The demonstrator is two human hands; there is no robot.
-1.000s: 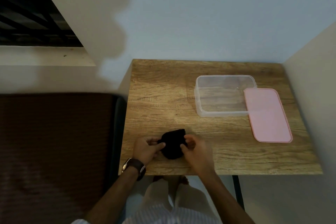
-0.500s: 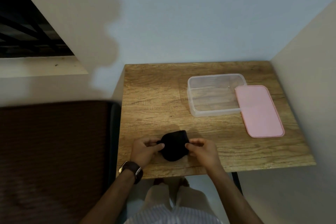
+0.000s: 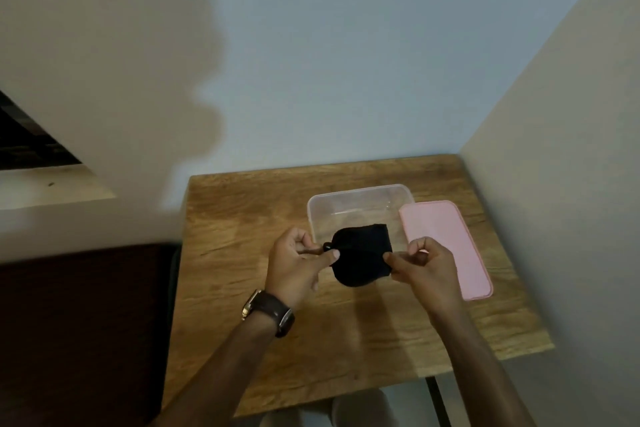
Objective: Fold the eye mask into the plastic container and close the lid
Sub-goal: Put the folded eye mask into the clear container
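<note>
I hold the folded black eye mask between both hands, lifted off the wooden counter, so that in this view it covers the near edge of the clear plastic container. My left hand comes in from the lower left, forearm angled up across the counter, with a dark-strapped wristwatch on the wrist. Its thumb and forefinger are pinched on the left edge of the mask, right by a small dark loop of strap that sticks out there; the other fingers are curled loosely under the palm. My right hand reaches in from the lower right, forearm rising steeply toward the middle of the view, wrist slightly bent. Its thumb and fingertips are closed on the right edge of the mask, with the remaining fingers tucked in toward the palm. The two hands sit at about the same height, with the mask stretched between them, its flat edge uppermost and its rounded edge hanging down.

The container stands open on the far part of the counter, and I can see nothing inside it. The pink lid lies flat just beside it on the right, its long side running toward me. Walls close the counter in behind and to the right
</note>
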